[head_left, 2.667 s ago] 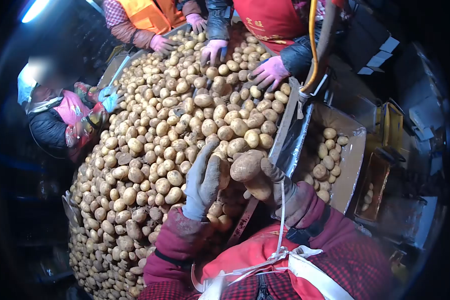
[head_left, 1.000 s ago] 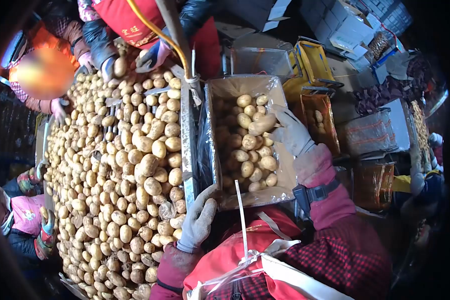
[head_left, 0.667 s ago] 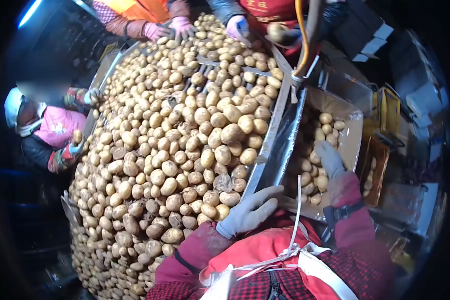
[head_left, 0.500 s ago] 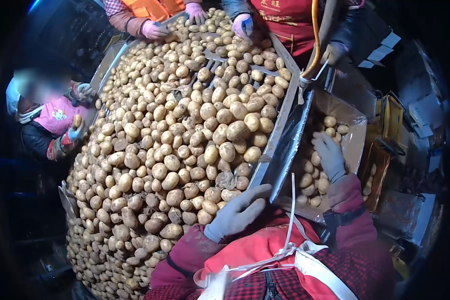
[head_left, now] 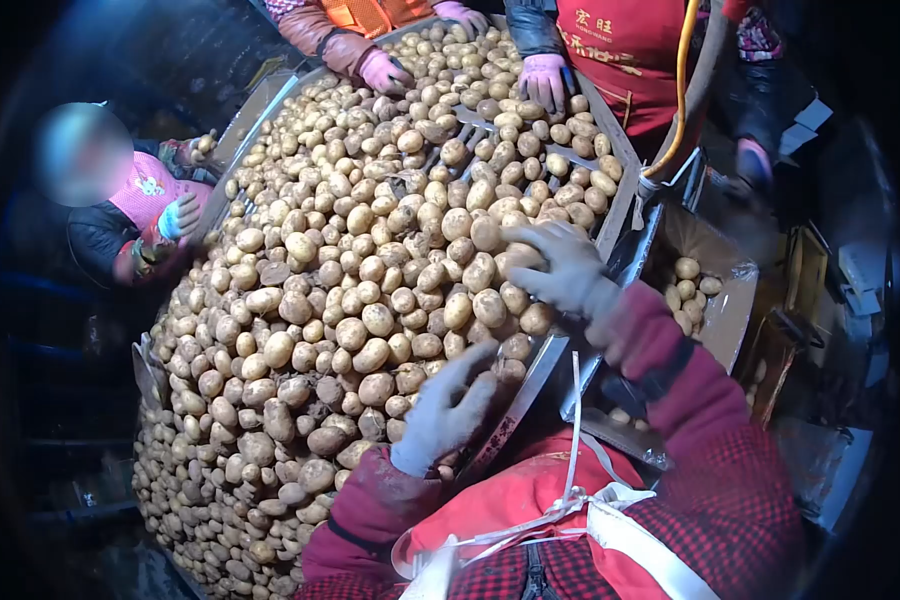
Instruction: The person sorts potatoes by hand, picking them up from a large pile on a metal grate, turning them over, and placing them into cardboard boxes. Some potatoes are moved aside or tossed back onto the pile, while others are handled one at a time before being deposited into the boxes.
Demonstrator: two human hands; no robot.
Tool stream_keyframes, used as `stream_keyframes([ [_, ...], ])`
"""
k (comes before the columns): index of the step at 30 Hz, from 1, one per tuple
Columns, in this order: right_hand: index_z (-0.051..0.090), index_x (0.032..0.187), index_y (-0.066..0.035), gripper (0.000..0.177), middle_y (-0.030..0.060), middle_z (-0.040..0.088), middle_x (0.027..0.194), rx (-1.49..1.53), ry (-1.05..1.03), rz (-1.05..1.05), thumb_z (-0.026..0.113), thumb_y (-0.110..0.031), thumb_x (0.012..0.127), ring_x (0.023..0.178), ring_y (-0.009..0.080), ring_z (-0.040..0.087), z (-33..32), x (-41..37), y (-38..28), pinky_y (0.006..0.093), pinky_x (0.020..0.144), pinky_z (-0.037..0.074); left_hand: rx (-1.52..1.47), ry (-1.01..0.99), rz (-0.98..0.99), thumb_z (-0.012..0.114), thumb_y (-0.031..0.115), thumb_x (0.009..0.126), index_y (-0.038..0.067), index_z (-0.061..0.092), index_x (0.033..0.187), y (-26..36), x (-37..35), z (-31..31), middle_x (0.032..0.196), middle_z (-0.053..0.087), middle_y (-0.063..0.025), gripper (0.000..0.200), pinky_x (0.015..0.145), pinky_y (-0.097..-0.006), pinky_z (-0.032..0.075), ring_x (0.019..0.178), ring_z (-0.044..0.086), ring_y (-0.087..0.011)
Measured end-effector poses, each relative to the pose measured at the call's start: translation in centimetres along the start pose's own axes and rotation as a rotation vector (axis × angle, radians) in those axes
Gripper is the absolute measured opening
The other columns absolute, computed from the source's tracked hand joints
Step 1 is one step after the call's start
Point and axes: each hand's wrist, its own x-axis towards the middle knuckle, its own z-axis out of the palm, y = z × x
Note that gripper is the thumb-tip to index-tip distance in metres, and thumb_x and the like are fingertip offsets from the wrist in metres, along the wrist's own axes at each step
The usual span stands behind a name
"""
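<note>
Now the right hand, fingers parted, has shifted from the box to the potatoes along the table's right edge, contact indeterminate, joining the left hand, thumb spread, so that both serve the pile.

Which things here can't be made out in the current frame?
All in the head view:
Right hand: blurred; whether it grips any potatoes is unclear.
Carton: middle hidden behind the right sleeve.
Orange vest: cut off by the top edge.
Co-worker's glove at upper right: blurred and dim.
</note>
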Motion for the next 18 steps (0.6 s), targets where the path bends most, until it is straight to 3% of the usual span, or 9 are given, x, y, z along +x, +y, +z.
stream_keyframes([
  [3, 0.070, 0.130, -0.012, 0.052, 0.0155, 0.069, 0.111, 0.324, 0.085, 0.178, 0.080, -0.029, 0.082, 0.110, 0.0307, 0.065, -3.8, -5.9, -0.2, 0.0396, 0.098, 0.052, 0.338, 0.134, 0.225, 0.067, 0.018, 0.100, 0.000, 0.056, 0.146, 0.5, 1.7, -2.0, 0.137, 0.065, -0.0182, 0.050, 0.109, -0.0395, 0.048, 0.129, 0.061, -0.0281],
  [5, 0.070, 0.130, -0.008, 0.049, 0.0151, 0.068, 0.116, 0.445, 0.117, 0.367, 0.080, -0.027, 0.086, 0.109, 0.0297, 0.066, -4.9, -11.5, 1.7, 0.0405, 0.099, 0.051, 0.395, 0.181, 0.297, 0.070, 0.016, 0.095, 0.001, 0.057, 0.145, 0.9, 3.2, -2.7, 0.136, 0.065, -0.0220, 0.054, 0.109, -0.0425, 0.048, 0.129, 0.061, -0.0349],
  [8, 0.065, 0.133, -0.002, 0.051, 0.0146, 0.065, 0.130, 0.240, 0.107, 0.419, 0.080, -0.022, 0.089, 0.125, 0.0261, 0.058, -6.7, -18.6, 4.7, 0.0371, 0.106, 0.047, 0.755, 0.267, 0.490, 0.072, 0.018, 0.091, 0.002, 0.058, 0.143, 1.8, 5.7, -3.4, 0.132, 0.065, -0.0245, 0.056, 0.104, -0.0462, 0.050, 0.121, 0.063, -0.0416],
  [9, 0.062, 0.136, 0.000, 0.050, 0.0154, 0.065, 0.132, 0.544, 0.168, 0.658, 0.077, -0.021, 0.092, 0.125, 0.0264, 0.059, -5.6, -21.1, 6.2, 0.0383, 0.108, 0.047, 0.751, 0.267, 0.496, 0.072, 0.018, 0.091, 0.002, 0.058, 0.143, 2.1, 7.1, -3.7, 0.132, 0.065, -0.0245, 0.056, 0.104, -0.0462, 0.050, 0.121, 0.063, -0.0416],
  [11, 0.061, 0.136, 0.002, 0.046, 0.0160, 0.065, 0.132, 0.337, 0.308, 0.620, 0.072, -0.018, 0.096, 0.122, 0.0259, 0.061, -5.6, -22.1, 5.7, 0.0372, 0.106, 0.048, 0.656, 0.204, 0.465, 0.073, 0.020, 0.090, 0.002, 0.058, 0.142, 2.9, 11.0, -4.9, 0.128, 0.066, -0.0240, 0.056, 0.102, -0.0477, 0.051, 0.114, 0.066, -0.0418],
  [13, 0.062, 0.135, 0.001, 0.042, 0.0160, 0.067, 0.129, 0.452, 0.364, 0.665, 0.069, -0.016, 0.098, 0.116, 0.0243, 0.065, -5.2, -22.0, 4.8, 0.0359, 0.101, 0.052, 0.780, 0.304, 0.505, 0.071, 0.025, 0.092, 0.005, 0.059, 0.141, 2.3, 15.5, -5.6, 0.125, 0.068, -0.0215, 0.054, 0.100, -0.0488, 0.051, 0.108, 0.068, -0.0411],
  [15, 0.064, 0.133, -0.001, 0.035, 0.0120, 0.070, 0.117, 0.343, 0.312, 0.569, 0.064, -0.011, 0.099, 0.105, 0.0180, 0.066, -4.7, -22.0, 4.2, 0.0310, 0.089, 0.055, 0.969, 0.085, 0.173, 0.069, 0.034, 0.093, 0.011, 0.059, 0.144, 1.3, 19.9, -6.8, 0.126, 0.070, -0.0182, 0.056, 0.101, -0.0460, 0.052, 0.113, 0.068, -0.0369],
  [17, 0.065, 0.133, -0.002, 0.035, 0.0085, 0.069, 0.108, 0.535, 0.196, 0.722, 0.063, -0.009, 0.099, 0.097, 0.0132, 0.064, -5.7, -20.0, 0.8, 0.0266, 0.081, 0.054, 0.886, -0.072, -0.062, 0.067, 0.042, 0.092, 0.019, 0.058, 0.147, 3.2, 22.2, -7.2, 0.127, 0.072, -0.0147, 0.060, 0.104, -0.0441, 0.051, 0.119, 0.068, -0.0328],
  [18, 0.066, 0.132, -0.003, 0.034, 0.0054, 0.067, 0.100, 0.444, 0.276, 0.484, 0.065, -0.010, 0.099, 0.090, 0.0105, 0.061, -4.3, -19.5, 1.2, 0.0237, 0.075, 0.053, 0.808, -0.093, -0.076, 0.073, 0.041, 0.088, 0.021, 0.060, 0.146, 3.2, 22.9, -7.7, 0.126, 0.073, -0.0137, 0.063, 0.104, -0.0415, 0.052, 0.120, 0.068, -0.0305],
])
